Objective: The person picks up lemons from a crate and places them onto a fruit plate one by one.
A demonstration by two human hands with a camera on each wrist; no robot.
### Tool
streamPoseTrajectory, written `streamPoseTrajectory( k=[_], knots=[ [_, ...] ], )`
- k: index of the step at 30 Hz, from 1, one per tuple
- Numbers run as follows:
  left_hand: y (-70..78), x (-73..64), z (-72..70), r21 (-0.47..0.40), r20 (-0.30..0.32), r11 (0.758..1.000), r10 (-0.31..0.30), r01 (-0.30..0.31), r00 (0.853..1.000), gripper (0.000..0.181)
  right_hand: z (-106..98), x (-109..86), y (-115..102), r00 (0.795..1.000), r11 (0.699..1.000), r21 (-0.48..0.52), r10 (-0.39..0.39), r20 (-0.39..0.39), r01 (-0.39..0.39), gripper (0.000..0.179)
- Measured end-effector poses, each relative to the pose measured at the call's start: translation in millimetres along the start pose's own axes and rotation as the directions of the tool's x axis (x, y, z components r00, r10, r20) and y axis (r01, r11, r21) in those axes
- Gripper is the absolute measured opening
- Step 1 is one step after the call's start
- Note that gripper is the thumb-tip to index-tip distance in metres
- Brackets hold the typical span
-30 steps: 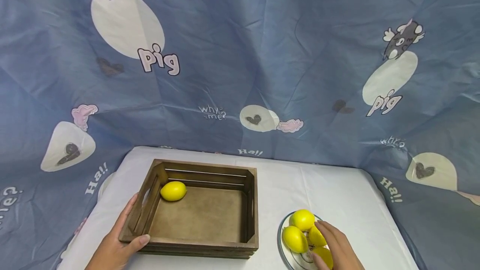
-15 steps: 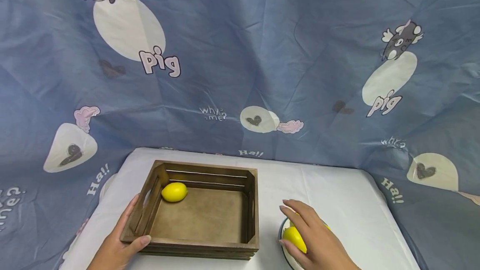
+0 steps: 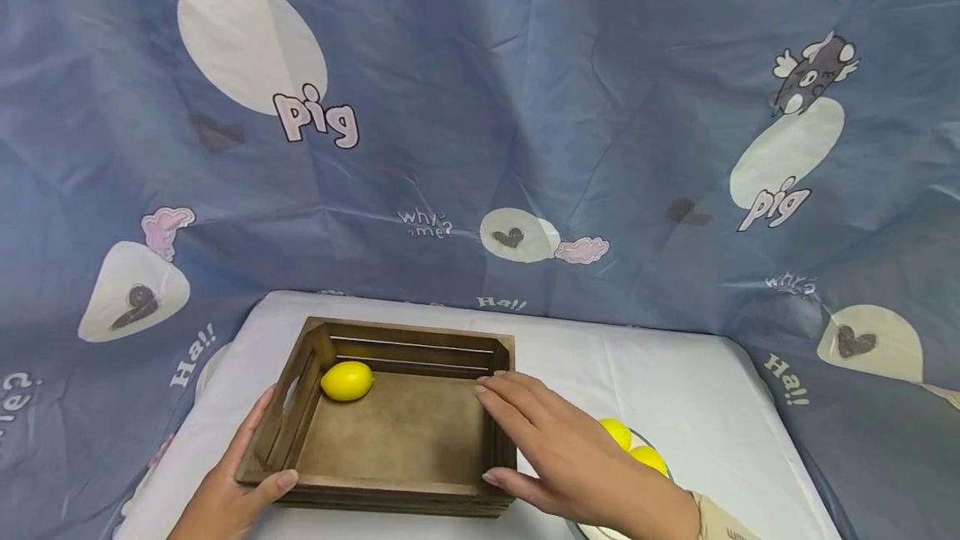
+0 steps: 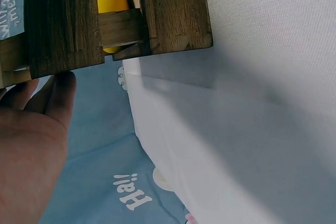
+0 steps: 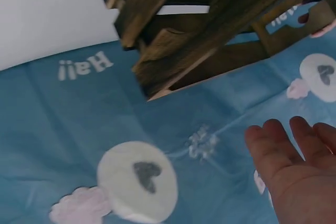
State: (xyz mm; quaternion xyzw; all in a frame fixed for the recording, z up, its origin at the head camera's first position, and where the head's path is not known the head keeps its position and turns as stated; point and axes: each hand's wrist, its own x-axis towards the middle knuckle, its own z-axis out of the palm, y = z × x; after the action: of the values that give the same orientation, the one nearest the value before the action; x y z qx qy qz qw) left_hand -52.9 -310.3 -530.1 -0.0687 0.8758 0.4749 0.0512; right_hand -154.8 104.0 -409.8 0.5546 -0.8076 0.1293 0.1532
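Note:
In the head view, my left hand (image 3: 234,473) holds the near left corner of a slatted brown wooden crate (image 3: 405,487), its thumb over the front rim. The left wrist view shows that hand's fingers (image 4: 62,95) against the crate's side. A yellow lemon (image 3: 347,381) lies inside at the back left. Over the crate's right wall reaches my right hand (image 3: 562,450), fingers extended; the right wrist view shows its palm (image 5: 304,182) holding nothing. Partly behind this forearm are a plate (image 3: 602,533) and lemons (image 3: 616,433); how many it bears is hidden.
A white cloth (image 3: 697,407) covers the table. Behind and along both sides hangs a blue printed curtain (image 3: 420,148). A beige sleeve (image 3: 716,519) shows at the right wrist.
My right hand has moved left from the plate, over the lemons, to the crate's right wall. The left hand keeps its hold on the crate, and the lemon inside has stayed put.

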Motion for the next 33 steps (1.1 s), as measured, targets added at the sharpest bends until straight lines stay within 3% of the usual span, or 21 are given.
streamPoseTrajectory(
  k=[8, 14, 20, 28, 33],
  knots=[
    [1.1, -1.5, -0.8, -0.023, 0.014, 0.999, -0.031, 0.031, 0.999, 0.104, 16.5, 41.7, 0.1, 0.994, 0.994, -0.018, -0.107, 0.038, 0.108, 0.075],
    [3.0, -1.3, -0.7, -0.037, 0.01, 0.999, -0.014, 0.014, 1.0, 0.104, 29.6, 69.7, 0.7, 0.986, 0.994, 0.04, -0.109, 0.125, 0.105, 0.073],
    [2.7, -1.6, -0.5, 0.003, -0.001, 1.0, -0.007, 0.007, 1.0, 0.104, 42.7, 98.1, 3.6, 0.975, 0.996, 0.008, -0.088, 0.205, 0.088, 0.075],
    [4.0, -4.5, -1.7, -0.007, -0.003, 1.0, -0.019, 0.019, 1.0, 0.103, 65.9, 136.0, -4.0, 0.939, 0.998, -0.022, -0.047, 0.341, 0.057, 0.073],
    [7.6, -4.3, -1.4, -0.004, -0.015, 1.0, 0.001, -0.001, 1.0, 0.103, 86.2, 155.2, -7.9, 0.905, 1.0, -0.019, 0.002, 0.425, 0.007, 0.077]
  ],
)
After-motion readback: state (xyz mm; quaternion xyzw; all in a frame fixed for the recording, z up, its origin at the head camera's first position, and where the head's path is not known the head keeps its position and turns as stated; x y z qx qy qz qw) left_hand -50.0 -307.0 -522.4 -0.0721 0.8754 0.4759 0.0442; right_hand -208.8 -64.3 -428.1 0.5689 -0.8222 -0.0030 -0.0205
